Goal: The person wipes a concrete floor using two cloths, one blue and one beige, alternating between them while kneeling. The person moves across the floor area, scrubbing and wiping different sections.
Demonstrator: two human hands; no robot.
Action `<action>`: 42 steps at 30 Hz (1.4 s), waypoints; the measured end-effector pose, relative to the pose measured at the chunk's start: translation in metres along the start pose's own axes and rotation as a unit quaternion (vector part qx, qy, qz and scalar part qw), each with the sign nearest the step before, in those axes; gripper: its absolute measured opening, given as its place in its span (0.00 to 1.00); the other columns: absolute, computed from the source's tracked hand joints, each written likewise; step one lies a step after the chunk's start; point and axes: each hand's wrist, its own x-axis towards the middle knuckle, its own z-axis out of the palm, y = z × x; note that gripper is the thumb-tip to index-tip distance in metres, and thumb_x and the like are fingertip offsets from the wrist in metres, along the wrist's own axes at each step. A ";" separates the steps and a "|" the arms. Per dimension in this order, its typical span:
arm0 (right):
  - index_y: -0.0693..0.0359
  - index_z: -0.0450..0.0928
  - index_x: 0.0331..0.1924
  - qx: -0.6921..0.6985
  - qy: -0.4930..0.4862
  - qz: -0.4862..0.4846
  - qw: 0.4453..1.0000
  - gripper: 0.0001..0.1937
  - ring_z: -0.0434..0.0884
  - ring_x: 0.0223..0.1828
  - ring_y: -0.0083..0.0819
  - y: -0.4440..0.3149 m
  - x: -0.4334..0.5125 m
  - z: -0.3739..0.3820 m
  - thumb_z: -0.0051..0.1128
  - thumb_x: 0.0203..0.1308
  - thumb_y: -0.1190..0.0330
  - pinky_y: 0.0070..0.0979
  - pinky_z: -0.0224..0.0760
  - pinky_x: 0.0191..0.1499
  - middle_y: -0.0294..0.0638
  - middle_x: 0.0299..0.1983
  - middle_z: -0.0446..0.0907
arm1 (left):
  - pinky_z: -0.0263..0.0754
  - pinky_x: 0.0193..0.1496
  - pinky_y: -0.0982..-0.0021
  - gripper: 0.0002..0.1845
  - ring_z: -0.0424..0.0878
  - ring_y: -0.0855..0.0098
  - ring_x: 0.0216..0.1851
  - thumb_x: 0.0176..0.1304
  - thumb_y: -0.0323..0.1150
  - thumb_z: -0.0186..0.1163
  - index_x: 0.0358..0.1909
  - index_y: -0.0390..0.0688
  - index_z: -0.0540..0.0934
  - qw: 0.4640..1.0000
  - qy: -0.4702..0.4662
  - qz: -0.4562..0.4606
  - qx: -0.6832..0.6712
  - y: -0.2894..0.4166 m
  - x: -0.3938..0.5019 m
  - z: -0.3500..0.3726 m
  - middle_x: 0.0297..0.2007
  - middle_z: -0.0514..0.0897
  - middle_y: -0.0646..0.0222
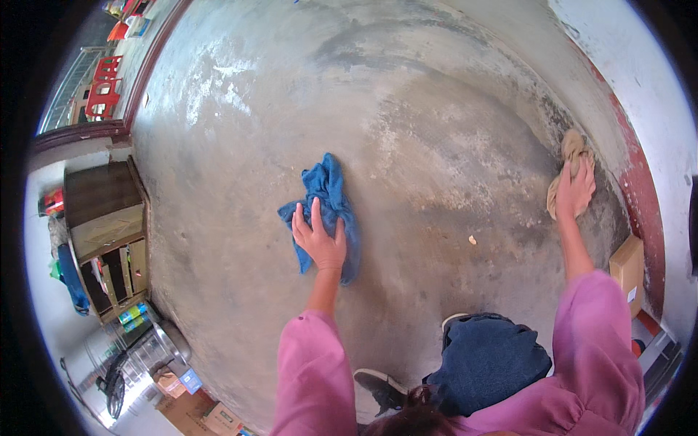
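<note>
On the concrete floor (414, 163) lies a crumpled blue cloth (326, 182), near the middle of the view. My left hand (320, 240) presses flat on it with the fingers spread. Far to the right, my right hand (577, 188) rests on a bunched tan cloth (572, 146) against the dark, stained floor beside the wall. How firmly either hand grips its cloth cannot be told. A small pale scrap (473, 240) sits on the floor between the two hands.
A cardboard box (627, 272) leans by the right wall (632, 152). At the left stands a wooden cabinet (106, 218), with a metal pot (172, 343) and cardboard boxes (185, 411) below it. Red plastic chairs (103, 95) show past a doorway sill. My shoe (381, 384) is at the bottom.
</note>
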 end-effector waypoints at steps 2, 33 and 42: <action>0.55 0.76 0.68 -0.012 0.007 0.022 1.000 0.27 0.66 0.74 0.43 -0.032 0.043 0.043 0.52 0.72 0.50 0.40 0.55 0.75 0.41 0.72 0.72 | 0.55 0.73 0.42 0.40 0.63 0.43 0.72 0.52 0.40 0.74 0.70 0.54 0.75 1.000 0.025 0.008 -0.015 -0.001 0.006 0.006 0.73 0.66 0.50; 0.53 0.85 0.55 -0.038 0.061 -0.007 0.997 0.23 0.75 0.61 0.45 -0.282 0.139 0.152 0.60 0.63 0.49 0.44 0.67 0.61 0.41 0.60 0.80 | 0.53 0.74 0.44 0.39 0.63 0.42 0.72 0.52 0.40 0.72 0.70 0.50 0.75 0.999 -0.004 -0.007 -0.036 -0.004 0.005 0.000 0.72 0.66 0.48; 0.45 0.80 0.62 0.220 -0.085 -0.381 0.894 0.24 0.74 0.64 0.42 -0.316 0.057 0.105 0.61 0.60 0.67 0.45 0.66 0.65 0.38 0.63 0.78 | 0.56 0.72 0.43 0.41 0.64 0.42 0.71 0.49 0.40 0.74 0.70 0.52 0.75 0.999 0.022 0.012 -0.031 -0.005 0.004 0.006 0.71 0.67 0.48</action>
